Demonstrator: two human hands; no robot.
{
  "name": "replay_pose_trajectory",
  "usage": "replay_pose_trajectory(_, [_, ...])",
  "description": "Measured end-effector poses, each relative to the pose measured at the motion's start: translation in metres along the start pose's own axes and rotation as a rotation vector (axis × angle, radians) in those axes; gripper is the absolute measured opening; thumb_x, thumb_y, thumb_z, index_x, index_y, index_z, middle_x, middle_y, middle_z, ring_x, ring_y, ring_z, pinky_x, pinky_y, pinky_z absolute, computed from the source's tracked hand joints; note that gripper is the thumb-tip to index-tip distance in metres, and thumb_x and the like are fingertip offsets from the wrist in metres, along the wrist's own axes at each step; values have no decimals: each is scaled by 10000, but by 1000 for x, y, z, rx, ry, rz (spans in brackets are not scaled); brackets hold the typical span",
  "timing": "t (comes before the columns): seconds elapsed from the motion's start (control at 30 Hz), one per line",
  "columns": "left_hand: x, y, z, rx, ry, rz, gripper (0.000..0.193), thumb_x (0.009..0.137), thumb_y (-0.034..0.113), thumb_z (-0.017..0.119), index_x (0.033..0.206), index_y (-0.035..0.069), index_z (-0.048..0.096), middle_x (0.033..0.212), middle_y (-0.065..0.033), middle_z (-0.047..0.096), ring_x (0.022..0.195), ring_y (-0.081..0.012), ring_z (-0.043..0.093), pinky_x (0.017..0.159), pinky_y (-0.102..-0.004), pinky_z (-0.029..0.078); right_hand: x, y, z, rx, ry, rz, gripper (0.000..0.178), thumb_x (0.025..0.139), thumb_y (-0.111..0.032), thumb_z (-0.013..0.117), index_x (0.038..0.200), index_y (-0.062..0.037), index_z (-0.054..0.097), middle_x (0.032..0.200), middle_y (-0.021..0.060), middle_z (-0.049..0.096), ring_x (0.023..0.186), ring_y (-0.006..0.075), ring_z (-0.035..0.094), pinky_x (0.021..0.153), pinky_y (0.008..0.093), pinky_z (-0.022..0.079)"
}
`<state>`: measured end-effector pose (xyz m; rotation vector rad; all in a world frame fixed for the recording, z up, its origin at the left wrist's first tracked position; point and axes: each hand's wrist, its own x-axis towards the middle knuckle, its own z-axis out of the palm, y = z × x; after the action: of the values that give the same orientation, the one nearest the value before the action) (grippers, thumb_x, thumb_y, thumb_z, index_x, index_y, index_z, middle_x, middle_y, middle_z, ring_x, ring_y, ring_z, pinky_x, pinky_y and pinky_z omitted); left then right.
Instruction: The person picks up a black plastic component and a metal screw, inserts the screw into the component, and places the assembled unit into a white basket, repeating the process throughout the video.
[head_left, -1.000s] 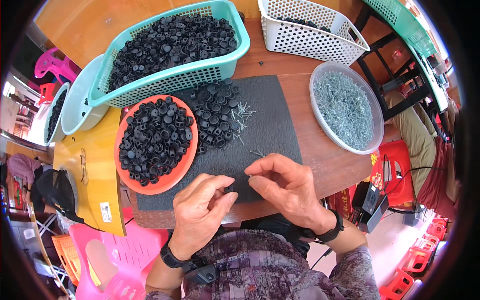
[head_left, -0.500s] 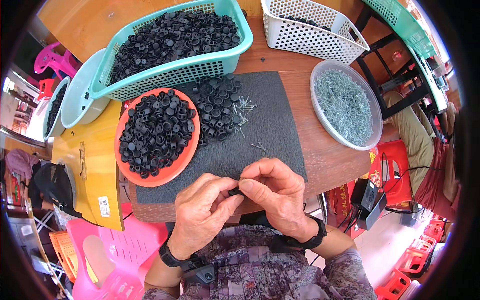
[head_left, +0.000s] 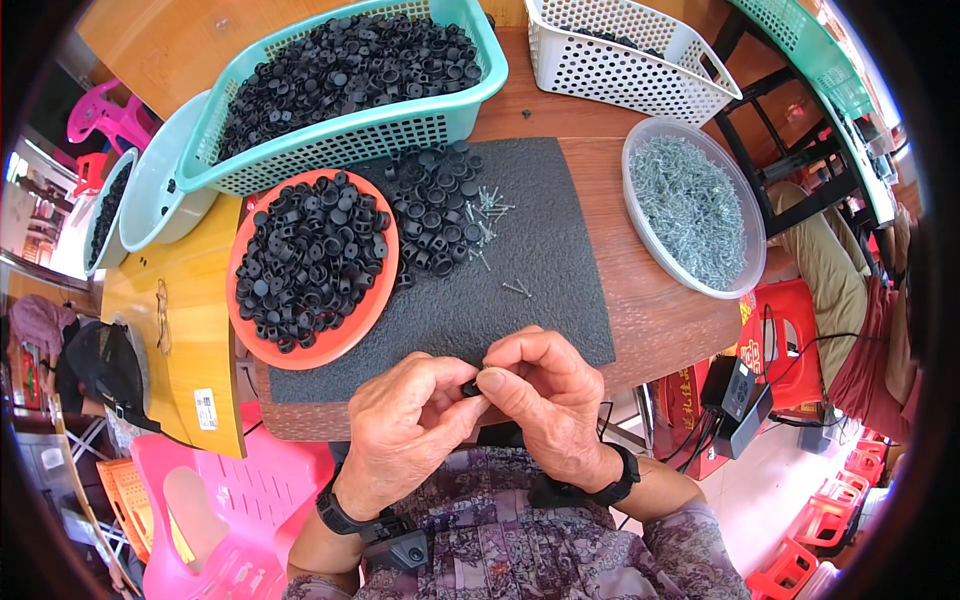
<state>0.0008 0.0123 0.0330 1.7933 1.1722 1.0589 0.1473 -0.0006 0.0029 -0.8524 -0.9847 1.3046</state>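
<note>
Close to the table's front edge, my left hand and my right hand meet fingertip to fingertip. Between them is a small black plastic part, mostly covered by the fingers. My left thumb and fingers pinch it from the left; my right thumb and forefinger press together at its right side. Whether the right hand also holds a screw is hidden. Beyond the hands lies a dark grey mat with a heap of black round parts and several loose screws. An orange-red plate piled with similar parts overlaps the mat's left side.
A teal basket full of black parts stands at the back, beside a pale bowl. At the right sits a clear round tub of screws, with a white perforated basket behind it. A pink chair is lower left.
Both hands stay together and shift only slightly, with the right fingers moving a little lower around the small black part. The containers and the loose screws stay put.
</note>
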Motion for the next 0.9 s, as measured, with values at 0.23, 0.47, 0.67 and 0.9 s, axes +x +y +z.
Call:
replay_pose_trajectory(0.23, [0, -1, -2, -18, -10, -11, 210, 701, -14, 735, 870, 8, 613, 687, -40, 564, 544, -83, 572, 458, -224, 432, -2, 2, -6, -97, -54, -63, 122, 833, 47, 615, 946, 21, 576, 924, 35, 512, 753, 54, 498, 616, 190, 424])
replay_pose_trajectory(0.47, [0, 2, -6, -25, -55, -11, 211, 698, -23, 733, 870, -8, 614, 719, -54, 579, 564, -91, 572, 473, -222, 438, 2, 1, -8, -328, -50, -228, 152, 760, 49, 667, 885, 14, 588, 824, 82, 581, 696, 142, 519, 561, 241, 429])
replay_pose_trajectory(0.67, [-3, -2, -11, -49, -85, -29, 206, 711, 46, 733, 870, -14, 616, 720, -74, 588, 605, -147, 588, 526, -260, 451, 4, -1, -7, -455, -66, -393, 192, 705, 63, 689, 861, 2, 593, 767, 86, 593, 649, 187, 523, 529, 277, 408])
replay_pose_trajectory(0.9, [-1, -4, -11, 2, -101, 47, 210, 710, 81, 725, 864, -13, 617, 710, -99, 589, 598, -202, 588, 525, -279, 439, 11, -4, -8, -567, -127, -566, 236, 643, 94, 690, 847, 11, 605, 767, 95, 600, 613, 210, 522, 526, 302, 394])
